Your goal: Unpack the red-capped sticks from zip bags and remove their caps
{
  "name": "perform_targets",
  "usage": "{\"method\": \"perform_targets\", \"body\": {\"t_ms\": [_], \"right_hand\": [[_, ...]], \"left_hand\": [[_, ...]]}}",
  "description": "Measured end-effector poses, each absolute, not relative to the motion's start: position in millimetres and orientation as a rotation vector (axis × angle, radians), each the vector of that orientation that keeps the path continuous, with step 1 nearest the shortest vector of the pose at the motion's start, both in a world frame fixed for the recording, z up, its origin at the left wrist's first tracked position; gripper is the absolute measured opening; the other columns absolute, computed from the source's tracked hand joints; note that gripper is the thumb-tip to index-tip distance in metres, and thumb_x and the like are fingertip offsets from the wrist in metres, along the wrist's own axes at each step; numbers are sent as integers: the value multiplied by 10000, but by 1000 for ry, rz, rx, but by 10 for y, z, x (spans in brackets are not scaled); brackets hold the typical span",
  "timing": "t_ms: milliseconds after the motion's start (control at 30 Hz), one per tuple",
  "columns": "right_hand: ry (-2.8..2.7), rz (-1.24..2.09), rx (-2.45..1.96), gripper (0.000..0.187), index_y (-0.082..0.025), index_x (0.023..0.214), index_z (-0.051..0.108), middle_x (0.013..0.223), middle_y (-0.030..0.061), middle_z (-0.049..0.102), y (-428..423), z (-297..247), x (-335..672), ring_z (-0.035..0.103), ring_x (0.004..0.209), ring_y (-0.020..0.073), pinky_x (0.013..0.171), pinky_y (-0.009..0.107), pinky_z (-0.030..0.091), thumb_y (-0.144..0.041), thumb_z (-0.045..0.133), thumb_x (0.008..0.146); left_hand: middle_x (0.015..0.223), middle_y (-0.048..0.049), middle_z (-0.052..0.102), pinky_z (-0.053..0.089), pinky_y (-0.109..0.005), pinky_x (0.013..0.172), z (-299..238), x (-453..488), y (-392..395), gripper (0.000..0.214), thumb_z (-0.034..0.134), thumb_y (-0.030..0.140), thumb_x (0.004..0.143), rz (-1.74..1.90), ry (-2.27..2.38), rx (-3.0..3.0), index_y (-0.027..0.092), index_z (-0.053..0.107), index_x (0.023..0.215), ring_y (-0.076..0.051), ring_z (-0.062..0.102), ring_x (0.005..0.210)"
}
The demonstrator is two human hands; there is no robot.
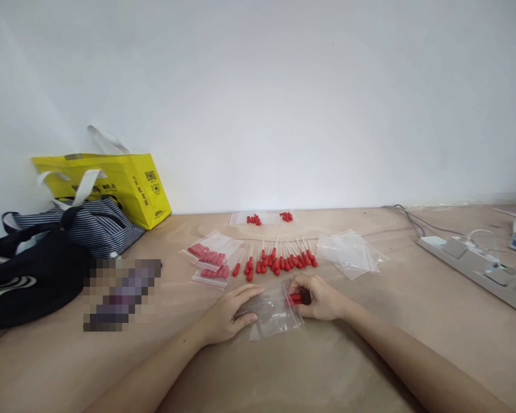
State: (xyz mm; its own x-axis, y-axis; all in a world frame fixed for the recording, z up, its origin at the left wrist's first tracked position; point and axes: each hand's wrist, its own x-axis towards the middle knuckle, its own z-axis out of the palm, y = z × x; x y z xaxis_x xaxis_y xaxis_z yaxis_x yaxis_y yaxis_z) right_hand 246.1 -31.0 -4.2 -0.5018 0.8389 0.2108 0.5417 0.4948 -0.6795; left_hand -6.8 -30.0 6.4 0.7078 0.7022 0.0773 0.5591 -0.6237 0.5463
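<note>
My left hand grips the left end of a clear zip-lock bag, its thumb low on the plastic and its fingers along the upper edge. At the bag's right end, my right hand is closed around several red-bulbed droppers. Their thin stems, hard to make out through the plastic, point left into the bag. Just beyond the hands lies a loose row of more red-bulbed droppers, clear stems pointing away. Filled bags with red bulbs lie to their left, and flat clear bags to their right.
Against the wall, more droppers lie in clear bags. A yellow shopping bag, a striped bag and a black bag stand at left, near a blurred-out item. A power strip with cables lies at right.
</note>
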Motion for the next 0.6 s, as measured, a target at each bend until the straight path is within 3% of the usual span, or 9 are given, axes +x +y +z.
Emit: {"method": "perform_targets", "body": {"t_ms": [167,367,467,600], "right_hand": [[-2118,988,-1122,123,-170,717,512,606,-56,499,-314,-83,2477,439,528,64,490,171,353,-121,558,614],[-1918,1156,-1141,97,-163,680,554,666,-9,599,-202,23,2777,537,579,94,514,196,409,-214,609,618],[-1707,1136,-1139,149,-156,667,571,626,3,612,-108,137,3108,567,579,119,553,236,437,-268,643,598],[-1432,852,-1247,233,-154,678,567,679,38,638,20,188,3301,594,654,152,615,264,455,-325,680,567]], "left_hand": [[1273,-66,446,335,-371,973,70,-71,-304,432,465,320,812,419,952,2427,238,400,1231,-212,403,1163],[1282,-68,437,332,-376,977,68,-119,-300,442,477,322,801,407,978,2397,235,403,1228,-217,401,1169],[1288,-60,433,328,-376,982,53,-135,-297,443,472,316,803,422,960,2415,243,399,1234,-210,394,1176],[1284,-56,447,337,-378,977,45,-119,-297,417,458,290,809,423,951,2443,245,422,1223,-198,416,1163]]}}
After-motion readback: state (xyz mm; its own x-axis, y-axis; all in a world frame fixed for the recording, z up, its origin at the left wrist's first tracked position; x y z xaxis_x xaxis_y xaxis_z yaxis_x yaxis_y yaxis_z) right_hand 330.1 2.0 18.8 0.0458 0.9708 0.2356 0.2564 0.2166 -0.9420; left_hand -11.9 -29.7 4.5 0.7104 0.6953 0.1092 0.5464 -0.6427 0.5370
